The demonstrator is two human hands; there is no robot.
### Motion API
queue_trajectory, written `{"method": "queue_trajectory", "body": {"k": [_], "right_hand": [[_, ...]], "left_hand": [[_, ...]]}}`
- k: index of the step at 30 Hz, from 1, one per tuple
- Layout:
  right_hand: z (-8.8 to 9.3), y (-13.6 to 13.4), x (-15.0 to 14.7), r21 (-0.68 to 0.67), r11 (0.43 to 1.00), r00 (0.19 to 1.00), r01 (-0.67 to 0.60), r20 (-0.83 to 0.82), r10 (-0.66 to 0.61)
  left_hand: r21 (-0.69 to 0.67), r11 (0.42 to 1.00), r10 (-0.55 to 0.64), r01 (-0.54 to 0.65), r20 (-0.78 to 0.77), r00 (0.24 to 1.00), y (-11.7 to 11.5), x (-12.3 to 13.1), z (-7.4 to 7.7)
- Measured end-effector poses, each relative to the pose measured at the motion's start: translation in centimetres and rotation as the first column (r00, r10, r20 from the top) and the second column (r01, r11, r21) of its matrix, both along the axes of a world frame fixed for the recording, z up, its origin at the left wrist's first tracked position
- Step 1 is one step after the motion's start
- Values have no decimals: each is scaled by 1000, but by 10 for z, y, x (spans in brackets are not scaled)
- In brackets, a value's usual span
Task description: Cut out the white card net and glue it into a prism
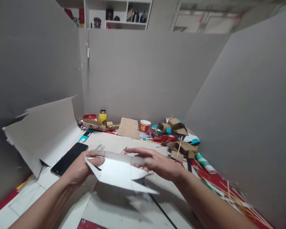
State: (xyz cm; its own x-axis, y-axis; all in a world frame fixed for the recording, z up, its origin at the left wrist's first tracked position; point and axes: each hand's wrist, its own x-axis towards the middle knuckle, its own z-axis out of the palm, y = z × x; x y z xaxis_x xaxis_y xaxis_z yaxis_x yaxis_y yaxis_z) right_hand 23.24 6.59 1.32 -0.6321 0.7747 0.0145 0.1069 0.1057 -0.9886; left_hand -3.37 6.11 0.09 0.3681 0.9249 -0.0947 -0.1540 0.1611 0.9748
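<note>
Both hands hold a white cut card piece (pixel 120 173) above the table, with folded flaps and a pointed edge toward the right. My left hand (pixel 79 168) grips its left corner, thumb on top. My right hand (pixel 157 163) holds the right side, fingers stretched over the upper folded edge. A black phone (pixel 69 158) lies on the table just left of my left hand.
A large torn white card sheet (pixel 43 130) leans at the left. Along the back wall stand a yellow bottle (pixel 102 116), a paper cup (pixel 144 126), brown cardboard pieces (pixel 128 128) and scraps (pixel 181 140). Thin wooden sticks (pixel 231 194) lie at the right. Grey board walls (pixel 145 73) enclose the table.
</note>
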Motion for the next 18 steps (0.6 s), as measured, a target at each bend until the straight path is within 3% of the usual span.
{"method": "queue_trajectory", "body": {"k": [4,7,14,18], "right_hand": [[7,1,6,-62,996,955,68,-285,-83],[1,1,1,-123,978,936,167,-291,-196],[-18,0,-14,-332,917,903,220,-286,-320],[-17,2,-9,-367,916,915,160,-294,-278]], "left_hand": [[55,989,131,-137,111,985,-2,-1,1],[117,976,165,-182,138,977,-5,1,1],[263,952,149,-154,38,988,-16,10,7],[264,949,177,-174,13,984,-17,11,9]]}}
